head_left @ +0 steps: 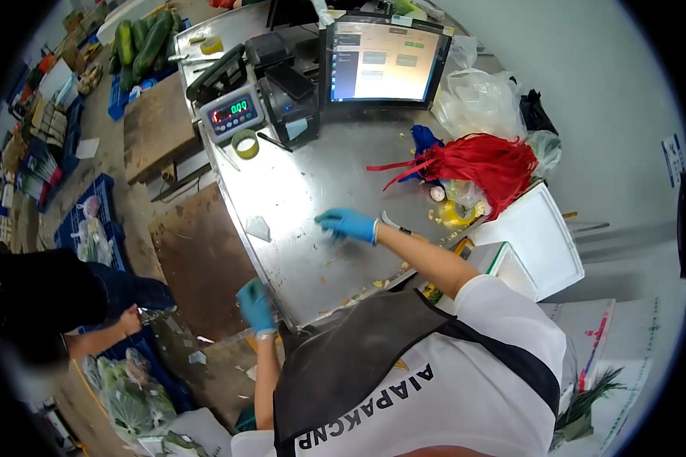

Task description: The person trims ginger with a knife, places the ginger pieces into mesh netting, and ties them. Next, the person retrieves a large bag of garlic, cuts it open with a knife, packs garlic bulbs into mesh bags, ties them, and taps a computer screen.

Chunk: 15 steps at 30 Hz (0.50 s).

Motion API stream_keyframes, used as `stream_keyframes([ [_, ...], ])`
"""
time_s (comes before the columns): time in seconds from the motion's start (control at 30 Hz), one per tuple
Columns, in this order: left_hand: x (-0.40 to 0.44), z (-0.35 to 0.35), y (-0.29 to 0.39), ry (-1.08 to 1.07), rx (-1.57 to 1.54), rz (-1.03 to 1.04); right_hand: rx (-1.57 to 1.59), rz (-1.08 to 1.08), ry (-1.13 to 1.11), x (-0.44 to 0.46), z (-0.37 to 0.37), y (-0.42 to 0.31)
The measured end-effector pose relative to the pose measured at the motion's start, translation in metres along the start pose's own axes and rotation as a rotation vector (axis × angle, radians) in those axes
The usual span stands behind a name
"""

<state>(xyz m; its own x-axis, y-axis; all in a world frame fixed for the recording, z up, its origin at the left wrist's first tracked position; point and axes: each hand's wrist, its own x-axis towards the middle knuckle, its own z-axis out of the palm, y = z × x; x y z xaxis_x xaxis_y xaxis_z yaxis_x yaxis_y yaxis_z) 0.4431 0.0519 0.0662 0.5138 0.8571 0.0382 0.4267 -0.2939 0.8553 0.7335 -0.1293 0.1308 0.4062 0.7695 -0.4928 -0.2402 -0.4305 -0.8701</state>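
My right hand (347, 225), in a blue glove, is over the metal table (320, 160). Its fingers are loosely stretched and nothing shows in them. My left hand (257, 306), also blue-gloved, is at the table's left edge with loosely bent fingers and no object visible in it. A small pale scrap (258, 228) lies on the metal to the left of my right hand. Close to my right wrist is a knife-like tool (395, 223), partly hidden by the forearm. Yellowish bits of debris are scattered along the near edge.
A scale display (233, 113) reads 0.00 beside a tape roll (245, 144) and a printer (290, 110). Behind stands a lit monitor (385, 62). Red straps (476, 167) and plastic bags (480, 99) lie right, above a foam box (537, 244). Another person (46, 297) is at left.
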Motion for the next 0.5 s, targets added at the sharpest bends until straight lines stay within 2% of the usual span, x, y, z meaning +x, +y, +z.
stream_keyframes([
  [0.07,0.027,0.063,0.017,-0.429,0.053,-0.114,-0.247,-0.073,0.068,0.016,-0.048,-0.026],
  [0.13,0.042,0.106,0.05,-0.671,0.445,0.001,-0.584,-0.226,0.209,0.039,-0.1,-0.048],
  [0.2,0.05,0.137,0.059,-0.867,0.813,0.155,-0.729,-0.332,0.361,0.054,-0.142,-0.084],
  [0.23,0.06,0.15,0.059,-0.967,0.935,0.088,-0.712,-0.368,0.428,0.051,-0.156,-0.109],
  [0.33,0.07,0.162,0.065,-1.111,0.996,0.054,-0.629,-0.448,0.493,0.079,-0.209,-0.153],
  [0.4,0.068,0.162,0.069,-1.114,1.055,0.11,-0.664,-0.439,0.51,0.09,-0.231,-0.188],
  [0.47,0.067,0.164,0.069,-1.16,1.107,0.201,-0.688,-0.519,0.536,0.111,-0.249,-0.207],
  [0.5,0.065,0.163,0.068,-1.079,1.016,0.109,-0.69,-0.542,0.546,0.125,-0.259,-0.212],
])
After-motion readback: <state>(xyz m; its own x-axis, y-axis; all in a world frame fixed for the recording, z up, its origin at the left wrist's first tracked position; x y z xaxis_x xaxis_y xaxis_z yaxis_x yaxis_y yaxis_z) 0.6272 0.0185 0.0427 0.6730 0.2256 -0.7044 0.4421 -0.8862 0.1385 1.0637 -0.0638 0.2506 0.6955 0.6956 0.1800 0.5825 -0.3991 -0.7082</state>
